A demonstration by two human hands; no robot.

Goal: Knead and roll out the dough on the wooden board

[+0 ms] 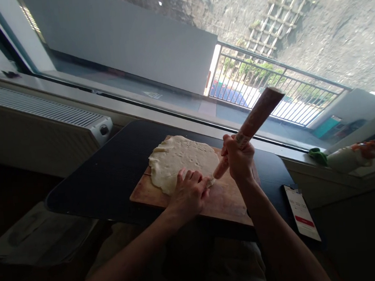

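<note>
A broad, flattened sheet of dough [182, 156] with an uneven edge lies on a wooden board [226, 203]. My left hand [190, 191] is at the near right edge of the dough, its fingers bent and closed on that edge. The contact under the fingers is partly hidden. My right hand [240, 155] is wrapped round a wooden rolling pin [258, 114], held steeply tilted. The pin's upper end points up and right; its lower end is close to the dough's edge by my left fingertips.
The board sits on a dark table [92, 180]. A phone [302, 213] with a lit screen lies at the table's right side. Beyond are a window sill [158, 116], a radiator [55, 113] at left, and a pale container [345, 158] on the sill at right.
</note>
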